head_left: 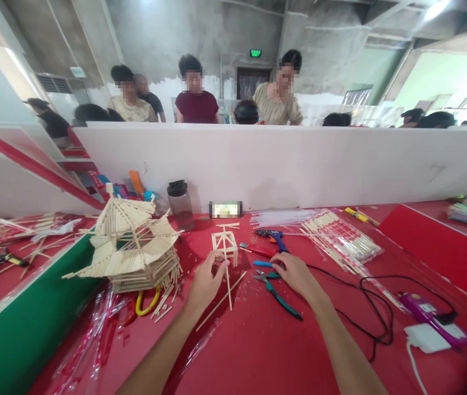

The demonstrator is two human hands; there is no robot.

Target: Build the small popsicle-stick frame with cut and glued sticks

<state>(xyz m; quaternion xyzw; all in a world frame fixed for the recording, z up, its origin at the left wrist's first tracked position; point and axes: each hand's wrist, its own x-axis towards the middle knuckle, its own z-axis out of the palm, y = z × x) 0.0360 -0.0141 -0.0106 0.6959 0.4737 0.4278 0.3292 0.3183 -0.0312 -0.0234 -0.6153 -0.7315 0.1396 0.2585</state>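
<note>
Left hand (pixel 206 278): grip closed, thumb and fingertips pinching a thin wooden stick (pixel 229 288). Stick reaches up to the small stick frame (pixel 230 250), which stands on the red table (pixel 266 356) just beyond the fingers; whether they touch, can't tell. Right hand (pixel 297 274): fingers curled, fingertips at the end of a blue tool (pixel 263 264); can't tell if the grip has hold of it. Teal-handled cutters (pixel 283 301) lie just beside that hand.

A loose stick (pixel 220 302) lies diagonally between the hands. Beyond the right hand: red-handled tool (pixel 263 250), blue glue gun (pixel 276 237), then packaged sticks (pixel 346 236). Farther right: purple device (pixel 428 315), partly over a white adapter (pixel 426 337).

Left side: large stick pavilion (pixel 134 247), tiered, with short sticks beside it and a yellow loop handle (pixel 146 313) near its base. Green board (pixel 48 312) farther left. Dark-lidded bottle (pixel 181 206) behind, then a white partition (pixel 282 164), several people beyond it.
</note>
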